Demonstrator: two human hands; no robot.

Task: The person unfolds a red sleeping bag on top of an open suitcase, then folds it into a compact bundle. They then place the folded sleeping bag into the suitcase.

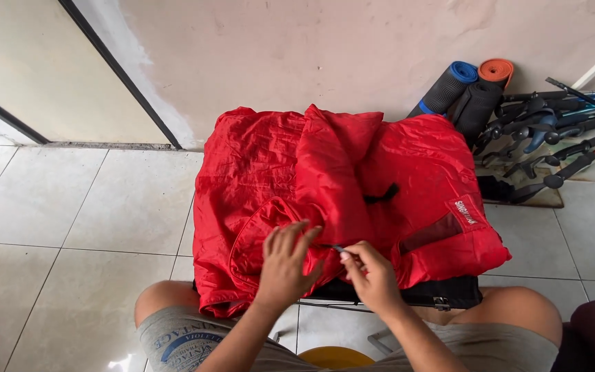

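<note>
- Red nylon jacket (352, 186) lies spread over a black frame (408, 295) before my knees.
- My right hand (373, 275) has thumb and forefinger clamped on a small dark zipper pull (337, 248).
- My left hand (285, 265) rests flat on the fabric, fingers together.
- Rolled mats (459, 93) and trekking poles (552, 131) lean against the wall.
</note>
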